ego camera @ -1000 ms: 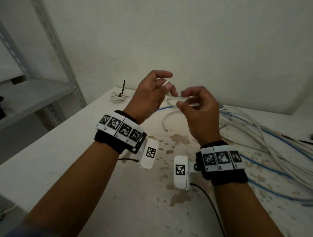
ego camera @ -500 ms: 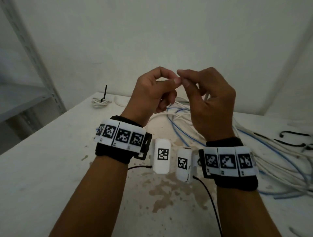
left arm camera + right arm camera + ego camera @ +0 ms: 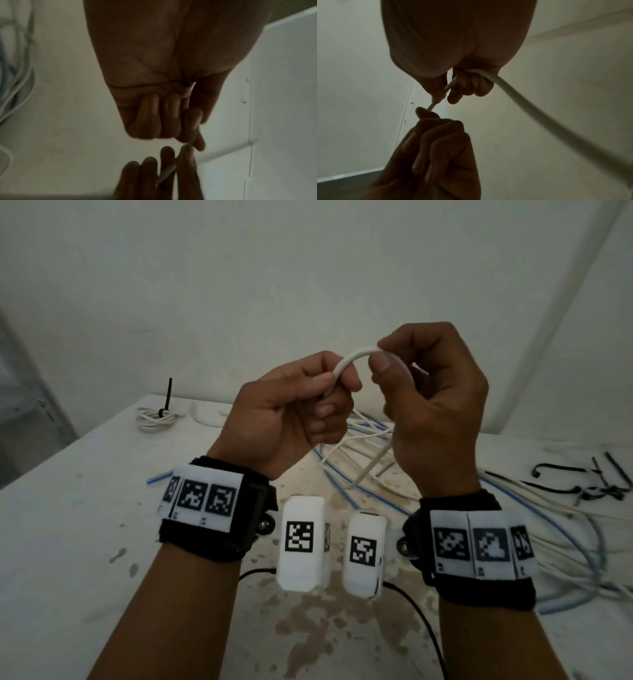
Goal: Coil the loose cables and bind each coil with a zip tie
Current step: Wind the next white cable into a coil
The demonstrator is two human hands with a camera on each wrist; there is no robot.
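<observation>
I see both hands raised above the table [image 3: 85, 525], holding one white cable [image 3: 352, 358] between them. The short span between the hands arches upward, its long axis running from 9 o'clock to 3 o'clock. The left hand [image 3: 291, 409] has its fingers curled, with thumb and forefinger pinching the cable at the arch's 8 o'clock end. The right hand [image 3: 435, 392] pinches the other end between thumb and forefinger, at 2 o'clock from the left hand. In the right wrist view the cable [image 3: 530, 108] also runs through the right hand's curled fingers [image 3: 471, 83] and trails away toward 4 o'clock. Below the hands a loop of it hangs down toward the table.

Counts: one cable in hand; one finished white coil [image 3: 154, 419] at the table's 10 o'clock corner, bound with one black zip tie [image 3: 168, 395] whose tail stands upright; a tangle of loose white and blue cables [image 3: 513, 508] at 3 o'clock, too many to count; a few black zip ties [image 3: 596, 484] lying at 2 o'clock, number unclear.
</observation>
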